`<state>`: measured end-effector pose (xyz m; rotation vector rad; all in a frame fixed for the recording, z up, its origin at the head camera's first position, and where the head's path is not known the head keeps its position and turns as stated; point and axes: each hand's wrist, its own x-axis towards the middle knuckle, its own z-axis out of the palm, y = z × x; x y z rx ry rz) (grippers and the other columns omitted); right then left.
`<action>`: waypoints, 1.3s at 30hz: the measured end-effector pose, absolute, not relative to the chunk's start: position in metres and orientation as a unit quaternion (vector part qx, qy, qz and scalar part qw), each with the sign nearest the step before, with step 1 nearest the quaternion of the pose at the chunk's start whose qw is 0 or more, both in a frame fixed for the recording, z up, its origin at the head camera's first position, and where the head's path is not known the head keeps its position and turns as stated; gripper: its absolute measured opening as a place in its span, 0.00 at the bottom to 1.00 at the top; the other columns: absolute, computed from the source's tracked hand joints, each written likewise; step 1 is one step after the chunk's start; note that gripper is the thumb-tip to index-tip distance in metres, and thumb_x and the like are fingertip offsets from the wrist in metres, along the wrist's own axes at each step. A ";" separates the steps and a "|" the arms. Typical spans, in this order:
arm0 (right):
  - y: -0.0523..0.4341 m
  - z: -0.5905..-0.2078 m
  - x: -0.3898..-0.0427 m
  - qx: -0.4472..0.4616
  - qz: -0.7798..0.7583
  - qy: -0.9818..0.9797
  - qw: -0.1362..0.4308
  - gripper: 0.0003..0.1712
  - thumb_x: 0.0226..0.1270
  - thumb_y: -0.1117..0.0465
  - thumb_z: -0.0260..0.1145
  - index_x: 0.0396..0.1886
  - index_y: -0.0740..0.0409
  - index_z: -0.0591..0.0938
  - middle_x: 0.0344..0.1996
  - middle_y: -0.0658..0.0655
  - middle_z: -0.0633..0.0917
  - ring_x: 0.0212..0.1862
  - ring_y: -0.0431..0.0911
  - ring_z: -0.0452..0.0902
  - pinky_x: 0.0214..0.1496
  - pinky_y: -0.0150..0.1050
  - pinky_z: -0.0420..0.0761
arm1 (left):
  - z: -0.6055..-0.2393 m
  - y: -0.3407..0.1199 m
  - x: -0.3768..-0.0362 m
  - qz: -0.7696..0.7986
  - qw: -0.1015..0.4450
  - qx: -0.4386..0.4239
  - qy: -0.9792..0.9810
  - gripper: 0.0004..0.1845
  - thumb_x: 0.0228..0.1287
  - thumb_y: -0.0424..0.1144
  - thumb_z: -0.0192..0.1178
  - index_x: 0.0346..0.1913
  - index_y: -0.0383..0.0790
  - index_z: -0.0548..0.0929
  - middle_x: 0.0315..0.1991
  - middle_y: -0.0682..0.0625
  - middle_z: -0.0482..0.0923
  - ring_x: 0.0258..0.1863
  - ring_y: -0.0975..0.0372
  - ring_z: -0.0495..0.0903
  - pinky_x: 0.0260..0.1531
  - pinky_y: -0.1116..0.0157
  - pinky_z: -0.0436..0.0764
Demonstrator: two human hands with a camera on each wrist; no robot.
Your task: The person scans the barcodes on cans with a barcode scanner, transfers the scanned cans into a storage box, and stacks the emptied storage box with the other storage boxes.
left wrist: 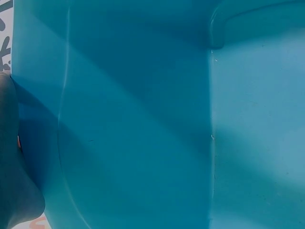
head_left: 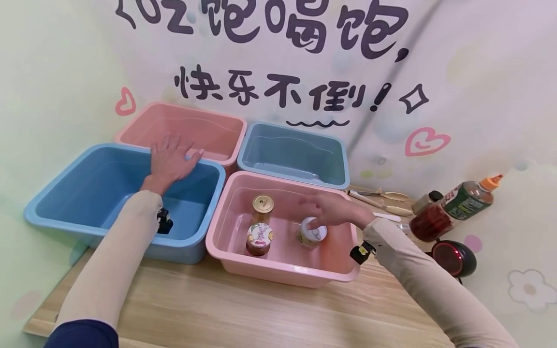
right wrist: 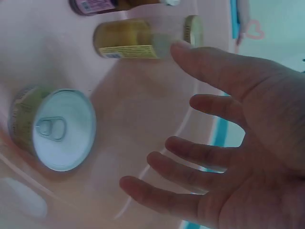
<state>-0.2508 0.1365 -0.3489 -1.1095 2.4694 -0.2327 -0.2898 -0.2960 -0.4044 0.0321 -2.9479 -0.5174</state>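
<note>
A pink bin (head_left: 278, 273) at the front right holds a gold-lidded jar (head_left: 262, 208), a jar with a colourful lid (head_left: 259, 239) and a pull-tab can (head_left: 312, 232). My right hand (head_left: 325, 209) hovers open just above the can, holding nothing. In the right wrist view its fingers (right wrist: 200, 157) are spread beside the can (right wrist: 53, 129), with the gold-lidded jar (right wrist: 128, 39) beyond. My left hand (head_left: 172, 155) lies open at the far rim of the front left blue bin (head_left: 56, 227). The left wrist view shows only that bin's blue inside (left wrist: 143, 124).
A second pink bin (head_left: 143, 123) and a second blue bin (head_left: 335, 150) stand behind, against the wall. To the right on the wooden table (head_left: 243, 314) lie tongs (head_left: 385, 203), two sauce bottles (head_left: 435, 220) (head_left: 467, 199) and a round black and red object (head_left: 453, 257).
</note>
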 end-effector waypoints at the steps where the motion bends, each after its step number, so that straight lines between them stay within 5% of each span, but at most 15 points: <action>1: 0.136 -0.351 -0.251 -0.411 -0.070 0.884 0.213 0.35 0.61 0.53 0.74 0.66 0.59 0.76 0.67 0.64 0.76 0.66 0.60 0.73 0.65 0.55 0.75 | -0.405 -0.296 -0.290 -0.173 0.075 0.011 -0.982 0.42 0.71 0.68 0.36 0.77 0.43 0.59 0.79 0.33 0.46 0.79 0.37 0.40 0.72 0.31 0.36; 9: 0.129 -0.371 -0.256 -0.406 -0.069 0.871 0.267 0.27 0.60 0.59 0.74 0.61 0.56 0.81 0.58 0.59 0.84 0.59 0.55 0.80 0.64 0.51 0.79 | -0.405 -0.296 -0.291 -0.177 0.075 0.008 -0.981 0.42 0.71 0.68 0.35 0.77 0.42 0.60 0.79 0.32 0.48 0.79 0.37 0.40 0.72 0.31 0.35; 20: 0.114 -0.387 -0.255 -0.275 -0.056 0.909 0.307 0.10 0.54 0.59 0.75 0.36 0.53 0.86 0.32 0.53 0.84 0.33 0.43 0.78 0.36 0.37 0.78 | -0.407 -0.298 -0.291 -0.179 0.073 0.011 -0.981 0.42 0.71 0.68 0.35 0.77 0.42 0.60 0.79 0.32 0.47 0.79 0.37 0.40 0.72 0.31 0.35; 27: 0.113 -0.394 -0.254 -0.247 -0.037 0.918 0.307 0.24 0.53 0.61 0.76 0.52 0.56 0.84 0.36 0.51 0.84 0.37 0.46 0.80 0.37 0.38 0.81 | -0.404 -0.295 -0.290 -0.182 0.080 0.009 -0.980 0.41 0.72 0.67 0.38 0.77 0.42 0.61 0.79 0.33 0.48 0.78 0.37 0.41 0.72 0.31 0.37; 39: 0.116 -0.402 -0.252 -0.226 -0.033 0.927 0.297 0.29 0.51 0.62 0.77 0.56 0.56 0.83 0.43 0.55 0.84 0.43 0.49 0.79 0.42 0.40 0.83 | -0.404 -0.295 -0.290 -0.178 0.077 0.008 -0.981 0.41 0.72 0.67 0.37 0.77 0.43 0.61 0.78 0.32 0.49 0.78 0.36 0.42 0.72 0.31 0.38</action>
